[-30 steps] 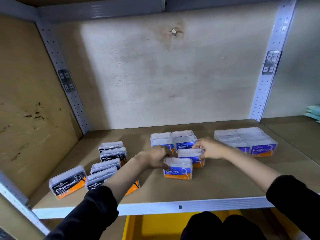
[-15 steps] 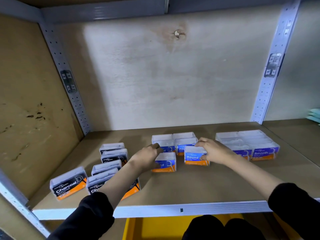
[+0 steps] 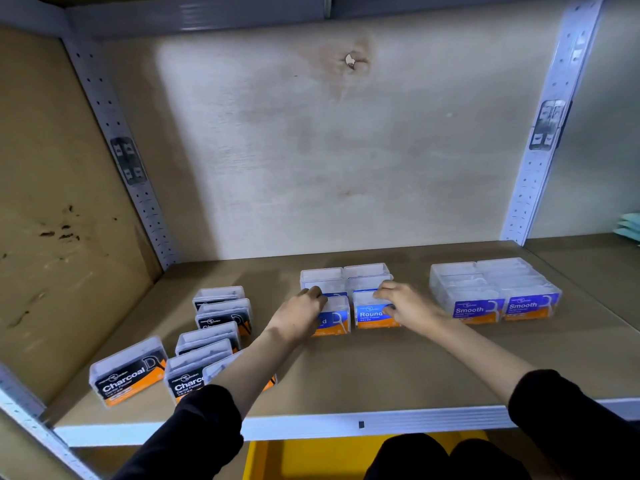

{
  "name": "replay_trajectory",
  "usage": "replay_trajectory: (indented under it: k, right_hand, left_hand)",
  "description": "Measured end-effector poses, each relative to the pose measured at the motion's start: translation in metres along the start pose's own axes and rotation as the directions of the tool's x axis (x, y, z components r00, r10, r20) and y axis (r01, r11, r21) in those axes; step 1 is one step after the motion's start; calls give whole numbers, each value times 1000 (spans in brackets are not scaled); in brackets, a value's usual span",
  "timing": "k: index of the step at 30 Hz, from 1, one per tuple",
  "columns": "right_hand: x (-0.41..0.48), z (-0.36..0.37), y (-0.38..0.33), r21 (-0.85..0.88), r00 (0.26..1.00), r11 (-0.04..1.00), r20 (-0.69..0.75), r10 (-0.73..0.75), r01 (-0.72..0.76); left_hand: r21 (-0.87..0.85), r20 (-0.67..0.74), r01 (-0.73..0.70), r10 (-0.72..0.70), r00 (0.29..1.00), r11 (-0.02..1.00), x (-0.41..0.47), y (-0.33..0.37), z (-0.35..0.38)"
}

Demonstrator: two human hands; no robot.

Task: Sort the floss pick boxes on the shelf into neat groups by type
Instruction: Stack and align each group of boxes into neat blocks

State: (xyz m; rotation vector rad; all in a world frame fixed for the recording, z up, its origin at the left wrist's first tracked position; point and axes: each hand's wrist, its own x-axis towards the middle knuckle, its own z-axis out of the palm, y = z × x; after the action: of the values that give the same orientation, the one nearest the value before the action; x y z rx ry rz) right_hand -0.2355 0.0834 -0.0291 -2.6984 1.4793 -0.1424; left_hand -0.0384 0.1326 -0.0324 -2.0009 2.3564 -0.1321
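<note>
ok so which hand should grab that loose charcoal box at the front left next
Left, probably. The left hand grips the left Round box, nearer the loose Charcoal box. The right hand, on the right Round box, would have to cross over.

Black-labelled Charcoal boxes [image 3: 128, 372] stand left, blue Round boxes [image 3: 372, 311] middle, Smooth boxes [image 3: 478, 306] right.

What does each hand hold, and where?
Left hand: the left front Round box, at its left end. Right hand: the right front Round box, at its right end.
</note>
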Motion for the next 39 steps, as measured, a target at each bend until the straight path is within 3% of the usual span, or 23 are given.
replay_trajectory:
  k: [20, 24, 26, 28, 31, 33, 35, 39]
  right_hand:
    - [5, 7, -2, 56, 997, 997, -62, -41, 44]
    - [7, 13, 1, 120, 995, 991, -90, -47, 58]
    - [8, 19, 5, 266, 988, 963, -154, -9, 50]
    - [8, 22, 8, 475, 960, 879, -268, 86, 54]
    - [7, 23, 8, 762, 870, 646, -348, 349, 45]
    - [9, 23, 9, 895, 820, 446, -275, 502, 27]
    - [15, 25, 14, 948, 785, 314, -156, 600, -52]
    - [29, 38, 28, 971, 780, 122, 85, 620, -203]
  left_hand:
    - [-19, -24, 17, -17, 1000, 1000, 8, -2, 4]
    - [-136, -48, 14, -21, 999, 991, 7, -5, 6]
    - [-277, -102, 35, -66, 993, 960, 6, -7, 6]
    - [-485, -191, 74, -189, 963, 871, 5, -8, 5]
    - [-799, -228, 98, -449, 864, 593, 9, -9, 1]
    - [-924, -135, 103, -567, 813, 368, 16, -10, -2]
    - [-979, -26, 104, -611, 791, 177, 23, -11, 0]
    - [-995, 99, 96, -615, 782, -37, 37, -22, 17]
